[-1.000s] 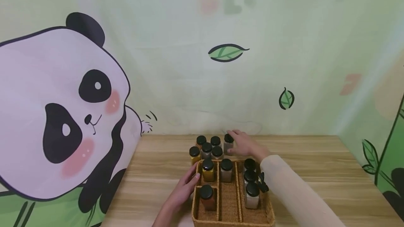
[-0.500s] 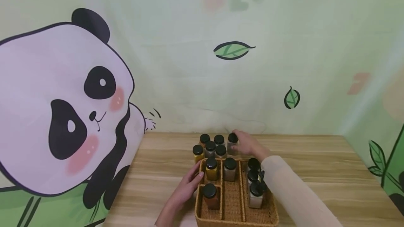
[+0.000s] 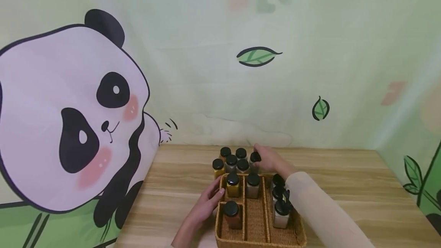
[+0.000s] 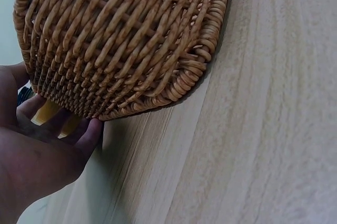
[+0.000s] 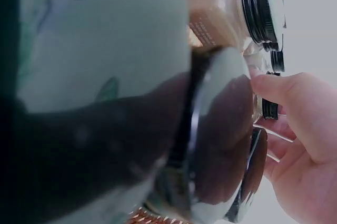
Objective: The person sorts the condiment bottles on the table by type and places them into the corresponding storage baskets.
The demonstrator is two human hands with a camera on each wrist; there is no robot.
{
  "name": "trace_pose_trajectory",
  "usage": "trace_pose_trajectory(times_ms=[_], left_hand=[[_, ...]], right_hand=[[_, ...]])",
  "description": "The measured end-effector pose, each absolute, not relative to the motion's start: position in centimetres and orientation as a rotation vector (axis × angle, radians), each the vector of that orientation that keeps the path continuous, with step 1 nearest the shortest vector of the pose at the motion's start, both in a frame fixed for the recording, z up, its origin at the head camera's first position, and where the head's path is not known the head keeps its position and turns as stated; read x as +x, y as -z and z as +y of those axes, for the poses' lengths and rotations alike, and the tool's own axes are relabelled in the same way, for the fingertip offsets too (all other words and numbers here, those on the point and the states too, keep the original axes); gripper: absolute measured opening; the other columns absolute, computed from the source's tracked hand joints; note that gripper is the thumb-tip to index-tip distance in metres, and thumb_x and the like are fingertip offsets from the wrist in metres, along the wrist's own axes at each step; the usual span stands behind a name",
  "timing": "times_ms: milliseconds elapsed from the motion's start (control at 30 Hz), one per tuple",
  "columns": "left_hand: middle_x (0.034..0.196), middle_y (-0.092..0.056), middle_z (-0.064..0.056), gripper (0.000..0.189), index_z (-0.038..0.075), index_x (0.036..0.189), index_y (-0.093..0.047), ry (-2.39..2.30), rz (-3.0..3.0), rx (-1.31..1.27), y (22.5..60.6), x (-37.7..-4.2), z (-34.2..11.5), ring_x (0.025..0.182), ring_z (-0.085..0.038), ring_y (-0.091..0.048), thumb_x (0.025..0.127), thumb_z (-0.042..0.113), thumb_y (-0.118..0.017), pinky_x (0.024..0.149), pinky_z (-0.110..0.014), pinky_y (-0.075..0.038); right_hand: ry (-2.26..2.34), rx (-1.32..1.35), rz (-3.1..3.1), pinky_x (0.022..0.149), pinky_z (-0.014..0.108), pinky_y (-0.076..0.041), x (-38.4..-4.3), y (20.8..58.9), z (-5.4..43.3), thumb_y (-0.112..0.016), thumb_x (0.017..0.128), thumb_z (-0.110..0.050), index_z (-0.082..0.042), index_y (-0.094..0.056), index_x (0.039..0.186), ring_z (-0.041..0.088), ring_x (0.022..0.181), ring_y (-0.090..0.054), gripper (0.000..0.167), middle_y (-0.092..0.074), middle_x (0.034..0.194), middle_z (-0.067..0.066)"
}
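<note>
A woven basket (image 3: 255, 221) with compartments stands on the table, holding several black-lidded spice jars. My left hand (image 3: 206, 202) grips its rear left corner, thumb on the side; in the left wrist view the fingers (image 4: 84, 134) bend against the wicker. Behind the basket, my right hand (image 3: 270, 159) holds a spice jar (image 3: 255, 157) by its upper part, right of a cluster of similar jars (image 3: 231, 162). The hand hides part of that jar. Large blurred lids fill the right wrist view's foreground, with the right hand (image 5: 300, 134) beyond them.
Inside the basket stand a yellow jar (image 3: 233, 185), a red-brown jar (image 3: 232, 215), a greyish jar (image 3: 253, 186) and a pale jar (image 3: 281, 213) in the right compartment, near my right sleeve (image 3: 320, 206). A panda-printed backdrop (image 3: 206, 87) rises behind the wooden table (image 3: 172, 186).
My right hand has closed further round the jar and brought it slightly toward the basket. The left hand keeps its place on the basket. The head view has shifted a little.
</note>
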State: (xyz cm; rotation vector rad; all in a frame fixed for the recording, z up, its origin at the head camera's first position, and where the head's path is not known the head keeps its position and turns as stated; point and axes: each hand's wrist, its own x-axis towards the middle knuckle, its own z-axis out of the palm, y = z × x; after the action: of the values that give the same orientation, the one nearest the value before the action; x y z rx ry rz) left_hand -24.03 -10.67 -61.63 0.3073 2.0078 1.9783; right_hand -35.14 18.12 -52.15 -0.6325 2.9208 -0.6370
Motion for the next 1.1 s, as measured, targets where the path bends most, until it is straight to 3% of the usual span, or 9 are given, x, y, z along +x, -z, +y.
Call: trace_pose_trajectory(times_ms=[233, 533, 867, 1100], left_hand=[[0.168, -0.032, -0.025, 0.068, 0.019, 0.169, -0.029, -1.966, 2.028, 0.291, 61.7, -23.9, -10.8, 0.155, -0.044, -0.03, 0.111, 0.04, -0.056, 0.122, -0.062, -0.032], [0.168, -0.029, -0.028, 0.071, 0.016, 0.17, -0.025, -1.958, 2.038, 0.321, 61.5, -23.8, -10.7, 0.155, -0.046, -0.028, 0.111, 0.041, -0.055, 0.122, -0.061, -0.031], [0.168, -0.029, -0.028, 0.069, 0.017, 0.17, -0.026, -1.97, 2.032, 0.325, 61.9, -24.0, -10.8, 0.154, -0.046, -0.029, 0.112, 0.039, -0.055, 0.122, -0.061, -0.031], [0.169, -0.027, -0.028, 0.068, 0.017, 0.17, -0.024, -1.966, 2.017, 0.331, 61.7, -24.0, -10.4, 0.155, -0.046, -0.027, 0.112, 0.04, -0.053, 0.123, -0.061, -0.029]], right_hand=[[0.692, -0.715, 2.906, 0.074, 0.044, -0.053, -34.6, 51.0, 18.7, -0.078, 0.098, -0.012, 0.001, -0.058, 0.122, 0.025, 0.084, -0.062, 0.034, -0.067, 0.098, 0.012], [0.857, -0.809, 2.931, 0.08, 0.048, -0.055, -32.7, 47.5, 21.1, -0.071, 0.102, -0.011, 0.003, -0.057, 0.124, 0.029, 0.093, -0.066, 0.03, -0.069, 0.104, 0.014], [0.937, -0.911, 2.929, 0.086, 0.052, -0.06, -29.3, 44.8, 23.1, -0.075, 0.1, -0.015, -0.001, -0.059, 0.127, 0.026, 0.101, -0.069, 0.034, -0.07, 0.112, 0.011], [0.853, -1.034, 2.928, 0.091, 0.044, -0.06, -26.3, 43.3, 23.5, -0.079, 0.098, -0.018, -0.002, -0.063, 0.128, 0.023, 0.107, -0.067, 0.038, -0.068, 0.118, 0.007]])
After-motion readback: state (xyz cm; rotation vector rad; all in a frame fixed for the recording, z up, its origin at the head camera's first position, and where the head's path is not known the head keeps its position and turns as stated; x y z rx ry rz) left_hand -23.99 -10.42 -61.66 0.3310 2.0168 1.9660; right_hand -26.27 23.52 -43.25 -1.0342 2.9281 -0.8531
